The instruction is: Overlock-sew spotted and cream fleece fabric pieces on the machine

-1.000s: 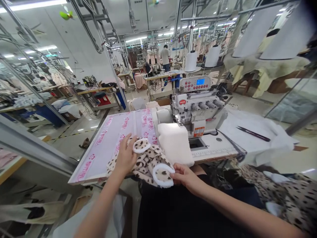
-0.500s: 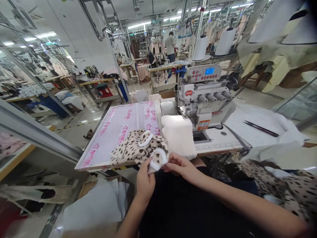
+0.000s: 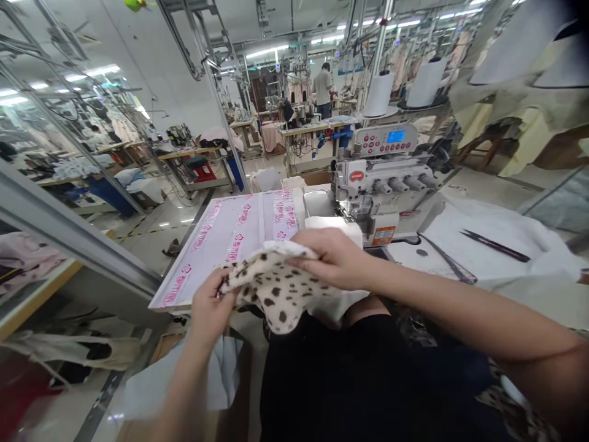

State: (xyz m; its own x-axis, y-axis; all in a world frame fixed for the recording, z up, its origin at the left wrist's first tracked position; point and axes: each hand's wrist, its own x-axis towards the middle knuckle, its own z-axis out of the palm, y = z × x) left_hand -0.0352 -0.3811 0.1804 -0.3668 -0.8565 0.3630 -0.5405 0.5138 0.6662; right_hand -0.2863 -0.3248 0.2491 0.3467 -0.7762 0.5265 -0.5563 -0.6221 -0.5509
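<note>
A cream fleece garment piece [image 3: 276,294] with dark brown spots hangs between my hands, over the table's near edge and my lap. My left hand [image 3: 212,304] pinches its left end. Farther right and a little higher, my right hand [image 3: 332,258] grips the top edge, where a white strip shows. The cloth sags in a fold between them. Just behind my right hand lies a white fabric pad [image 3: 338,227], partly covered by it. Beyond that stands an overlock sewing machine [image 3: 372,178] with a lit blue display. The ring-shaped white trims are hidden from view.
The table extension [image 3: 221,233] is covered with printed plastic film. Black thread snips [image 3: 494,245] lie on white cloth at the right. A carton with white sheets [image 3: 184,380] stands below left. Thread cones [image 3: 380,95] rise behind the machine. A person [image 3: 322,89] stands far back.
The spotted garment has been lifted off the tabletop and opened out between my hands. My left hand moved left, and my right hand moved up over the white pad.
</note>
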